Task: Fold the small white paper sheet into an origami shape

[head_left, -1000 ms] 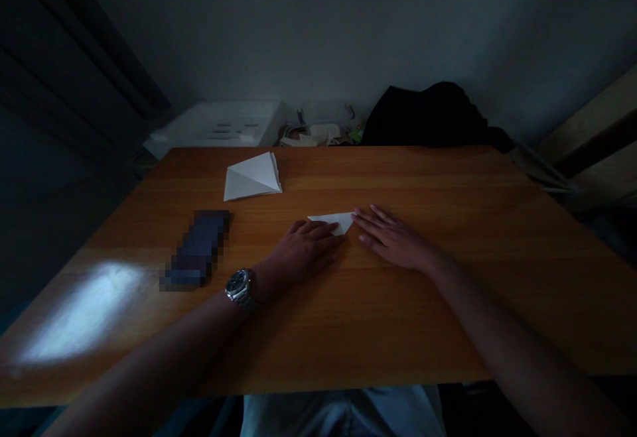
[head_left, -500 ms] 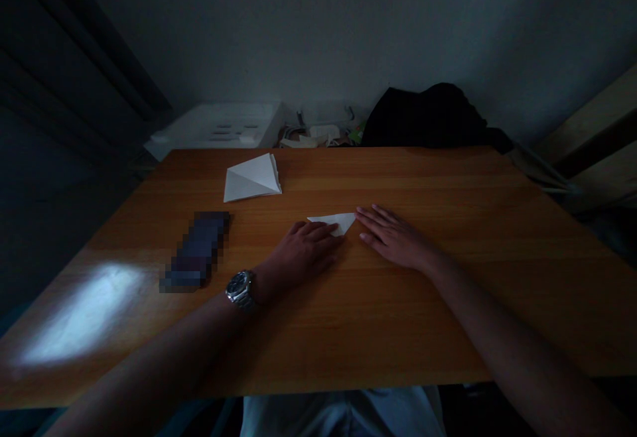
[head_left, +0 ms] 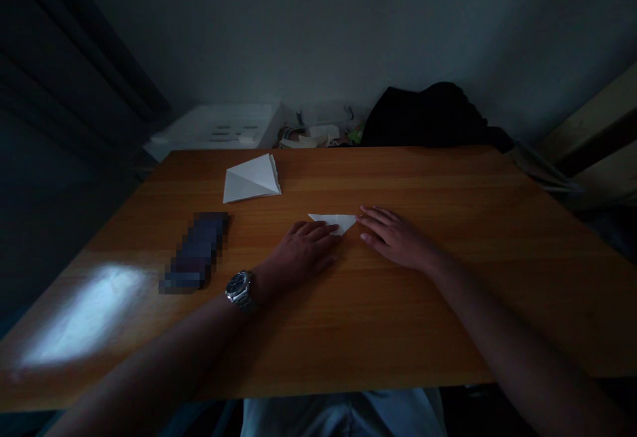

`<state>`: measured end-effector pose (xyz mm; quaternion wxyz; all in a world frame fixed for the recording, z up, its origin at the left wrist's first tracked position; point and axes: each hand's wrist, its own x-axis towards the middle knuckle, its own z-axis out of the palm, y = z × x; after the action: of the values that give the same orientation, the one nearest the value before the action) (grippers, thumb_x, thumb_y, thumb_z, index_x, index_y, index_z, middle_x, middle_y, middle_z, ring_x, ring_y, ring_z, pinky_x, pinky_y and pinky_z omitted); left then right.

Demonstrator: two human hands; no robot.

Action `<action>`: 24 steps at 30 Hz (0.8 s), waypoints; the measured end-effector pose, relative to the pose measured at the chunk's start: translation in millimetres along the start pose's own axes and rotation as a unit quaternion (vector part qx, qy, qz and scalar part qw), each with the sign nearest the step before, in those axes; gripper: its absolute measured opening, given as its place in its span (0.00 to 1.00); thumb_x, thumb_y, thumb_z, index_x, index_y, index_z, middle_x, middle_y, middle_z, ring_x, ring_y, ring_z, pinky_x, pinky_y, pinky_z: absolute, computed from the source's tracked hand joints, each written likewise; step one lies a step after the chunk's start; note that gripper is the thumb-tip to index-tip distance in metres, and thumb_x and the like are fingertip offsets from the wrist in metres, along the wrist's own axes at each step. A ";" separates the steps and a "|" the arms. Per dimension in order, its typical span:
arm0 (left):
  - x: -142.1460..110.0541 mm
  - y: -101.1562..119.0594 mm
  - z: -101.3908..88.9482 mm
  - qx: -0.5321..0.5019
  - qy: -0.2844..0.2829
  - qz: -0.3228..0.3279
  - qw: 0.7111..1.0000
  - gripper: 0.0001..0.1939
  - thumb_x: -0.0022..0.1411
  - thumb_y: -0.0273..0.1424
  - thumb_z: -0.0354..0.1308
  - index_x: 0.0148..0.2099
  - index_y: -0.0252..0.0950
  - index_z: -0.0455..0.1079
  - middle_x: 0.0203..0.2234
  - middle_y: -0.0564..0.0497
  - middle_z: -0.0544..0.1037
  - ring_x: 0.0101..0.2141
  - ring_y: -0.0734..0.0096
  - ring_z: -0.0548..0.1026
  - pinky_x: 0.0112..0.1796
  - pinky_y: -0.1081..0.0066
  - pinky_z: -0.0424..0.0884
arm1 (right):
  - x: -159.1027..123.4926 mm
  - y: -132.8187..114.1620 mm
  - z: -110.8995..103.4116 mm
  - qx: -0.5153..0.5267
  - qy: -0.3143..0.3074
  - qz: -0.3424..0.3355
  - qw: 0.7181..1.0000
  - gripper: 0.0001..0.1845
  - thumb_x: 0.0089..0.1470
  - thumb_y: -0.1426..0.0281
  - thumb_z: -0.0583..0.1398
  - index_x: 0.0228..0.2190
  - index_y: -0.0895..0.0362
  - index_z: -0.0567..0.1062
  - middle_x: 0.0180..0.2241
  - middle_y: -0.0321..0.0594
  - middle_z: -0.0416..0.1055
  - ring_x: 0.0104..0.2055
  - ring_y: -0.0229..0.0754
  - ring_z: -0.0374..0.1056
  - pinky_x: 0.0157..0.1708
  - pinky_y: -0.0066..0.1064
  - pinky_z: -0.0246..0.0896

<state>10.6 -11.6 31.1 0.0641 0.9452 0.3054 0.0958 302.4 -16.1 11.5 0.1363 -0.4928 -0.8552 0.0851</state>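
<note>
A small folded piece of white paper (head_left: 344,222) lies on the wooden table (head_left: 318,331), its far edge straight and its right end pointed. Over its left and near part rests my left hand (head_left: 306,248), fingers stretched out flat and pressing on it; that part of the paper is hidden. My right hand (head_left: 393,238) lies to the right with fingers extended, the fingertips at or just beside the paper's right tip. It grips nothing. A metal wristwatch (head_left: 239,288) is on my left wrist.
Further back on the left sits a larger folded white paper (head_left: 253,178). A blurred-out dark flat object (head_left: 196,251) is left of my left hand. Behind the table stand a white plastic tray (head_left: 223,125), small clutter (head_left: 321,135) and a black cloth-like heap (head_left: 428,115).
Both hands stay almost in place. The right fingers, earlier on the paper's right end, have shifted slightly right, and more of that tip shows.
</note>
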 end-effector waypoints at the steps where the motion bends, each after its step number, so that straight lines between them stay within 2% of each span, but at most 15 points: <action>1: 0.1 -0.1 0.0 -0.001 0.001 -0.001 1.000 0.24 0.75 0.45 0.48 0.66 0.44 0.65 0.66 0.48 0.67 0.64 0.52 0.65 0.62 0.49 0.59 | -0.3 -0.3 -1.6 0.002 0.003 -0.001 1.000 0.28 0.70 0.53 0.49 0.64 0.49 0.68 0.70 0.41 0.56 0.72 0.53 0.52 0.70 0.50 0.50; 9: -1.3 0.6 0.1 0.009 0.012 -0.019 1.000 0.27 0.76 0.44 0.46 0.70 0.40 0.60 0.65 0.45 0.67 0.66 0.51 0.60 0.66 0.46 0.50 | -1.4 -8.2 -14.1 0.033 0.015 -0.046 0.998 0.24 0.70 0.56 0.52 0.55 0.55 0.78 0.68 0.48 0.61 0.70 0.53 0.56 0.68 0.51 0.54; 12: -1.8 -0.4 1.5 0.016 0.025 -0.025 0.999 0.27 0.75 0.44 0.46 0.70 0.40 0.60 0.65 0.45 0.66 0.66 0.52 0.60 0.67 0.46 0.49 | -1.4 -9.7 -15.2 0.064 0.014 -0.070 0.995 0.23 0.69 0.55 0.53 0.53 0.53 0.79 0.67 0.46 0.62 0.70 0.54 0.56 0.67 0.54 0.54; 16: -1.4 -0.9 1.1 0.033 0.047 -0.053 0.997 0.25 0.75 0.43 0.48 0.68 0.39 0.63 0.61 0.42 0.69 0.61 0.52 0.66 0.66 0.46 0.52 | -3.3 -12.1 -13.6 0.102 -0.010 -0.100 0.990 0.23 0.66 0.53 0.56 0.55 0.49 0.78 0.69 0.42 0.59 0.72 0.54 0.51 0.68 0.56 0.51; 19: -0.7 -0.9 0.1 0.026 0.046 -0.063 0.997 0.25 0.75 0.42 0.47 0.68 0.38 0.63 0.60 0.42 0.70 0.60 0.53 0.67 0.66 0.47 0.53 | -4.8 -15.3 -12.0 0.108 -0.026 -0.109 0.988 0.24 0.66 0.52 0.57 0.56 0.49 0.77 0.70 0.43 0.57 0.73 0.53 0.49 0.69 0.55 0.50; 24: -0.6 -3.8 0.4 -0.003 0.030 -0.060 0.998 0.23 0.76 0.40 0.45 0.68 0.40 0.62 0.63 0.44 0.68 0.63 0.55 0.65 0.67 0.45 0.50 | -3.3 -16.9 -8.0 0.128 -0.021 -0.099 0.987 0.27 0.67 0.52 0.55 0.59 0.52 0.74 0.68 0.48 0.61 0.71 0.50 0.54 0.68 0.50 0.53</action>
<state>8.1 -8.9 30.0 0.0632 0.9218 0.3627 0.1212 292.7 -27.3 23.4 0.1877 -0.3826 -0.8843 0.1908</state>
